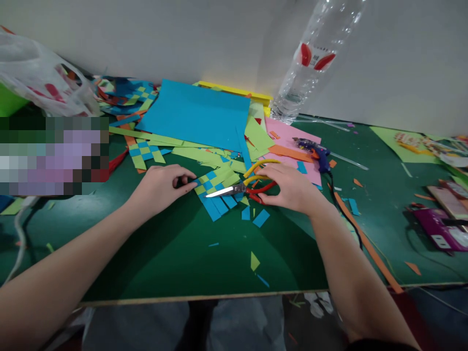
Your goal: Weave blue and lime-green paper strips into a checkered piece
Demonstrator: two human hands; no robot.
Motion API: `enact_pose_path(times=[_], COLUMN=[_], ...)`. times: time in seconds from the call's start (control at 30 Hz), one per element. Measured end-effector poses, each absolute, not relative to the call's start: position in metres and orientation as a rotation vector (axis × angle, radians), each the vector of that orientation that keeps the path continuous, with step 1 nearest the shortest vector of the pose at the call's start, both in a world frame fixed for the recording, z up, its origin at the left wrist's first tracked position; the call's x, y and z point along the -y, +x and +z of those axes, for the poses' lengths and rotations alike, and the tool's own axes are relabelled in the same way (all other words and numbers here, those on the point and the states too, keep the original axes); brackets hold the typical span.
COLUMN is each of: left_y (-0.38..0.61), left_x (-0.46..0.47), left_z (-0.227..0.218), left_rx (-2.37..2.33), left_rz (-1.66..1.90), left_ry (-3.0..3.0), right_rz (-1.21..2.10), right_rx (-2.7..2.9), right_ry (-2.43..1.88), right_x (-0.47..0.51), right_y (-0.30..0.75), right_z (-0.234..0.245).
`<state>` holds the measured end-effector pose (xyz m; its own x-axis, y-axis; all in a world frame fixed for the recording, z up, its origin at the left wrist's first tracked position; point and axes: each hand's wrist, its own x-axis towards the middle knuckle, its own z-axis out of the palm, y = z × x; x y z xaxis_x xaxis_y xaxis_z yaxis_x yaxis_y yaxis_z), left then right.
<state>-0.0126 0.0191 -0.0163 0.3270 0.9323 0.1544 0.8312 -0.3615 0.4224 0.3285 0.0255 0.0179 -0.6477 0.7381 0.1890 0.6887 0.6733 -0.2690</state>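
Observation:
My left hand (164, 187) pinches the left edge of a small woven piece of blue and light green paper strips (210, 184), which lies on the green table. Loose blue strip ends fan out toward me from the weave. In my right hand (290, 187) is a pair of scissors (239, 187) with one yellow and one red handle. The fingers are in or around the handles. The blades point left over the blue strips, and they look closed or nearly so. Cut blue scraps (261, 218) lie just below the scissors.
A large blue sheet (197, 114) lies behind the weave, with another woven piece (146, 151) to its left. A glue gun (321, 157) rests on pink paper at the right. Behind it stands a clear plastic bottle (314, 58). A purple power strip (440, 229) sits far right.

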Motion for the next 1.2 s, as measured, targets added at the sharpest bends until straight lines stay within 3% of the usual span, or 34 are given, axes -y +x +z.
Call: enact_pose_path(times=[0.47, 0.77, 1.2], left_y=[-0.011, -0.010, -0.008], left_x=[-0.018, -0.017, -0.014], left_z=[-0.013, -0.014, -0.014], left_rx=[-1.587, -1.560, -1.500], left_rz=[0.550, 0.530, 0.469], left_ry=[2.328, 2.370, 2.461], right_rz=[0.292, 0.022, -0.040], right_rx=[2.499, 2.293, 2.150], right_ry=[-1.064, -1.345, -1.903], right_x=[-0.025, -0.034, -0.036], right_y=[0.336, 0.337, 0.331], right_z=[0.022, 0.017, 0.003])
